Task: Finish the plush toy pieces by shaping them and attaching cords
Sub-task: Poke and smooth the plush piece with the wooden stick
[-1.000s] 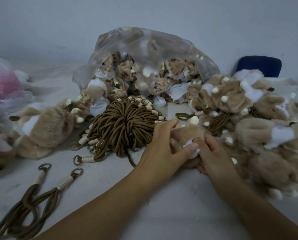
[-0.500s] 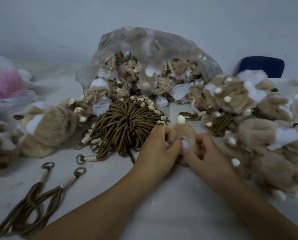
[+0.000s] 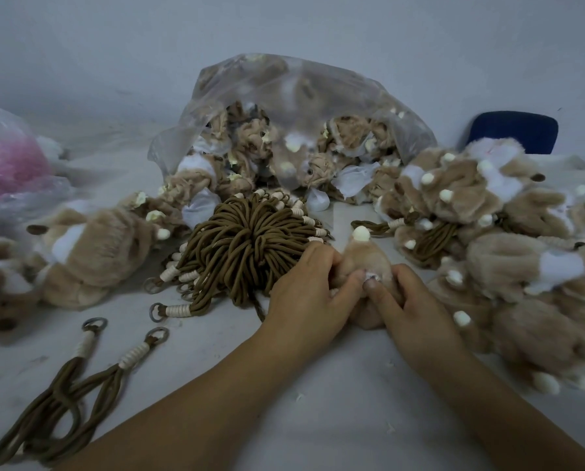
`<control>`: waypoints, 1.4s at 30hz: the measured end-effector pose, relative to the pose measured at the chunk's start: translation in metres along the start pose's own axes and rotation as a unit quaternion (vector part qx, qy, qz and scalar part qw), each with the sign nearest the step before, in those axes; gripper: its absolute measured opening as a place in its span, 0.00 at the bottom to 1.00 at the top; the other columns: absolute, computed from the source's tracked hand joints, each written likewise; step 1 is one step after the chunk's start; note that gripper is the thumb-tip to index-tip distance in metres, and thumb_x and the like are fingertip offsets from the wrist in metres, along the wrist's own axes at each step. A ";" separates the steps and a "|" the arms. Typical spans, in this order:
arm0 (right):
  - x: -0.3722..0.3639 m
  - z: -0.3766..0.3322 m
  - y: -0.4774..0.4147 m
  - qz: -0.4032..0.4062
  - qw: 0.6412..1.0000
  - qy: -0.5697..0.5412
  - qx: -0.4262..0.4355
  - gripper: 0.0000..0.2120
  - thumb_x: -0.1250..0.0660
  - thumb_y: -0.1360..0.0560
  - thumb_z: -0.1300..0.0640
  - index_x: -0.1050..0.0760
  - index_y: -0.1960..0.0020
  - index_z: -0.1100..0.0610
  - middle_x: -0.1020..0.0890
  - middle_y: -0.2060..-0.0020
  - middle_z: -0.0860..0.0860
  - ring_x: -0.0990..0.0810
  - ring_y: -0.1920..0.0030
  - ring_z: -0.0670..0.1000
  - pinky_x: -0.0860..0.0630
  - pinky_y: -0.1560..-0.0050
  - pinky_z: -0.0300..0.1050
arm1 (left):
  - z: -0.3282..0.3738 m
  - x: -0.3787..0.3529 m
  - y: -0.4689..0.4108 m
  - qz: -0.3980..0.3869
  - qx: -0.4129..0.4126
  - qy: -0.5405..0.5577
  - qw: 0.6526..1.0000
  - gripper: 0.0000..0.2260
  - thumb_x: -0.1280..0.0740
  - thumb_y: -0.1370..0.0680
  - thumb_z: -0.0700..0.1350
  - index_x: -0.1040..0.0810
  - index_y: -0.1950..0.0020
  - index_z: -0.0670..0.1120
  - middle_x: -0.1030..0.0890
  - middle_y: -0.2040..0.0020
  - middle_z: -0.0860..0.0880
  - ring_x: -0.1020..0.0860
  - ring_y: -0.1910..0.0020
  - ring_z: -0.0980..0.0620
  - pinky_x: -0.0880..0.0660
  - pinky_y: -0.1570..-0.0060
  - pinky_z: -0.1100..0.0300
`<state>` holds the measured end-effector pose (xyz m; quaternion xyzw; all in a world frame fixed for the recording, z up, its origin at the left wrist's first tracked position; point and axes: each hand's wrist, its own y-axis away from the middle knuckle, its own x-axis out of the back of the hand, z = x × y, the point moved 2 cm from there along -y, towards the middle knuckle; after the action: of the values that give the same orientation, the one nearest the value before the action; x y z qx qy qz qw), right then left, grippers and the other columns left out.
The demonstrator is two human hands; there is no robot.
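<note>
A small tan plush piece (image 3: 365, 258) with a cream tip sits at the table's centre, held between both hands. My left hand (image 3: 306, 294) grips its left side and my right hand (image 3: 410, 300) grips its right side, thumbs pressed together on its near face. A big bundle of brown cords (image 3: 246, 239) with cream wrappings and metal rings lies just left of my left hand. Two loose brown cords (image 3: 80, 382) lie at the front left.
A clear plastic bag (image 3: 284, 96) of unshaped plush pieces lies open behind the cords. A heap of plush pieces (image 3: 508, 239) fills the right side, and more plush toys (image 3: 87, 253) lie left. A bag with pink contents (image 3: 9, 164) sits far left; a blue chair back (image 3: 515, 130) stands behind.
The white stuffing that showed between my thumbs a second ago is now pushed almost out of sight. Both hands and the plush piece have shifted slightly away from me.
</note>
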<state>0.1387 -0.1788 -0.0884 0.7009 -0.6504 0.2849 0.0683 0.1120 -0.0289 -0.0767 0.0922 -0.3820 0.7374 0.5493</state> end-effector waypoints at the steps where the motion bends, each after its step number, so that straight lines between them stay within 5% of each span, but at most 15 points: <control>1: 0.001 0.000 -0.001 -0.011 0.999 -0.043 -0.010 0.09 0.37 0.24 0.45 0.27 0.56 0.50 0.20 0.69 0.45 0.23 0.69 0.42 0.29 0.68 0.38 | -0.002 0.000 -0.001 -0.005 -0.006 0.022 1.000 0.12 0.35 0.24 0.59 0.29 0.53 0.52 0.29 0.55 0.57 0.28 0.56 0.60 0.33 0.61 0.64; 4: 0.004 -0.002 -0.001 -0.040 0.980 -0.191 -0.032 0.07 0.38 0.23 0.49 0.23 0.56 0.48 0.23 0.73 0.43 0.29 0.74 0.40 0.31 0.74 0.34 | -0.008 -0.001 -0.003 -0.057 -0.017 0.051 0.997 0.26 0.36 0.30 0.67 0.27 0.39 0.53 0.30 0.41 0.61 0.33 0.40 0.62 0.32 0.40 0.62; 6: 0.004 -0.001 0.000 -0.058 0.980 -0.189 -0.024 0.08 0.38 0.26 0.43 0.23 0.56 0.45 0.23 0.73 0.43 0.29 0.73 0.40 0.31 0.73 0.33 | -0.010 -0.002 -0.003 -0.094 0.002 0.048 0.994 0.28 0.37 0.32 0.70 0.31 0.36 0.60 0.32 0.37 0.63 0.36 0.35 0.64 0.35 0.34 0.60; 11: 0.001 0.006 -0.004 -0.047 0.988 -0.148 -0.013 0.04 0.35 0.28 0.42 0.26 0.57 0.41 0.20 0.69 0.43 0.24 0.71 0.40 0.28 0.70 0.33 | -0.011 -0.003 -0.001 -0.083 0.044 0.032 0.995 0.16 0.35 0.31 0.70 0.33 0.54 0.63 0.32 0.48 0.62 0.31 0.45 0.61 0.31 0.49 0.63; 15: -0.004 0.009 -0.005 -0.047 0.988 -0.147 -0.009 0.03 0.35 0.24 0.50 0.26 0.57 0.44 0.23 0.72 0.47 0.29 0.72 0.46 0.31 0.70 0.47 | -0.006 -0.004 0.002 -0.064 0.033 0.043 0.996 0.10 0.31 0.24 0.56 0.31 0.50 0.55 0.31 0.49 0.58 0.30 0.47 0.54 0.30 0.51 0.57; 19: -0.002 0.003 -0.004 -0.044 0.989 -0.139 0.003 0.01 0.34 0.27 0.46 0.26 0.55 0.41 0.21 0.69 0.43 0.25 0.70 0.41 0.29 0.69 0.38 | 0.000 -0.002 0.001 -0.039 0.051 0.092 0.994 0.12 0.37 0.27 0.56 0.27 0.47 0.52 0.24 0.51 0.54 0.26 0.48 0.51 0.27 0.50 0.53; 22: -0.003 -0.004 0.001 -0.055 0.993 -0.104 0.022 0.05 0.35 0.27 0.47 0.28 0.52 0.41 0.20 0.64 0.48 0.21 0.64 0.52 0.24 0.62 0.52 | 0.000 0.000 -0.001 -0.020 0.081 0.111 0.990 0.14 0.39 0.28 0.53 0.26 0.44 0.52 0.21 0.49 0.53 0.23 0.46 0.50 0.26 0.44 0.48; 26: -0.001 -0.012 0.004 -0.039 0.996 -0.035 0.068 0.12 0.39 0.34 0.37 0.32 0.52 0.35 0.22 0.64 0.42 0.25 0.68 0.44 0.28 0.69 0.39 | -0.005 0.003 -0.003 -0.001 0.094 0.122 0.988 0.08 0.38 0.26 0.51 0.28 0.47 0.57 0.20 0.52 0.57 0.23 0.51 0.57 0.27 0.54 0.59; 28: -0.001 -0.013 0.004 -0.042 0.996 -0.041 0.071 0.15 0.38 0.35 0.30 0.31 0.54 0.36 0.22 0.66 0.39 0.26 0.68 0.39 0.29 0.70 0.32 | -0.005 0.003 -0.003 -0.002 0.087 0.106 0.991 0.09 0.38 0.25 0.48 0.26 0.45 0.55 0.20 0.52 0.56 0.23 0.50 0.55 0.26 0.51 0.54; 30: 0.000 -0.009 0.001 -0.039 0.995 -0.083 0.042 0.22 0.37 0.37 0.24 0.28 0.55 0.40 0.20 0.65 0.39 0.23 0.65 0.38 0.25 0.63 0.34 | -0.003 0.001 -0.002 0.011 0.045 0.055 0.997 0.13 0.38 0.26 0.51 0.25 0.43 0.49 0.21 0.51 0.55 0.25 0.50 0.55 0.26 0.47 0.51; 32: 0.001 -0.003 -0.002 -0.048 0.993 -0.110 0.006 0.26 0.36 0.38 0.24 0.26 0.53 0.43 0.17 0.59 0.40 0.19 0.57 0.40 0.23 0.54 0.43 | 0.004 -0.001 0.000 0.024 -0.024 0.013 0.999 0.15 0.38 0.25 0.54 0.24 0.44 0.47 0.25 0.53 0.58 0.32 0.54 0.64 0.31 0.47 0.61; 34: 0.000 -0.002 -0.002 -0.065 0.990 -0.124 -0.003 0.29 0.36 0.38 0.24 0.24 0.49 0.43 0.16 0.54 0.40 0.18 0.53 0.38 0.25 0.51 0.41 | 0.007 -0.003 0.002 0.005 -0.052 0.002 0.999 0.16 0.38 0.25 0.54 0.24 0.43 0.47 0.29 0.54 0.61 0.35 0.55 0.67 0.36 0.46 0.67; 37: -0.001 -0.002 -0.001 -0.057 0.985 -0.165 -0.010 0.20 0.33 0.34 0.30 0.22 0.49 0.41 0.15 0.54 0.41 0.17 0.52 0.40 0.25 0.52 0.40 | 0.004 -0.003 0.002 -0.023 -0.072 0.012 0.997 0.15 0.33 0.23 0.48 0.26 0.37 0.47 0.27 0.46 0.59 0.32 0.44 0.68 0.32 0.38 0.56; 39: 0.000 0.000 -0.002 -0.043 0.979 -0.200 -0.024 0.14 0.31 0.30 0.37 0.22 0.49 0.42 0.15 0.54 0.43 0.17 0.52 0.43 0.23 0.50 0.44 | 0.005 -0.003 0.001 0.009 -0.103 0.011 0.995 0.17 0.31 0.24 0.46 0.25 0.37 0.43 0.28 0.38 0.50 0.30 0.36 0.54 0.30 0.36 0.47; 42: 0.000 0.004 -0.005 -0.023 0.974 -0.221 -0.044 0.11 0.33 0.26 0.45 0.22 0.47 0.47 0.15 0.57 0.42 0.17 0.58 0.40 0.23 0.58 0.37 | 0.008 0.000 0.002 0.102 -0.101 -0.021 0.989 0.14 0.33 0.26 0.51 0.24 0.50 0.41 0.31 0.46 0.50 0.28 0.45 0.50 0.27 0.44 0.51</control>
<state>0.1443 -0.1801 -0.0898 0.7576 -0.6449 0.0928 -0.0395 0.1079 -0.0345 -0.0716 0.0119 -0.4732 0.7455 0.4693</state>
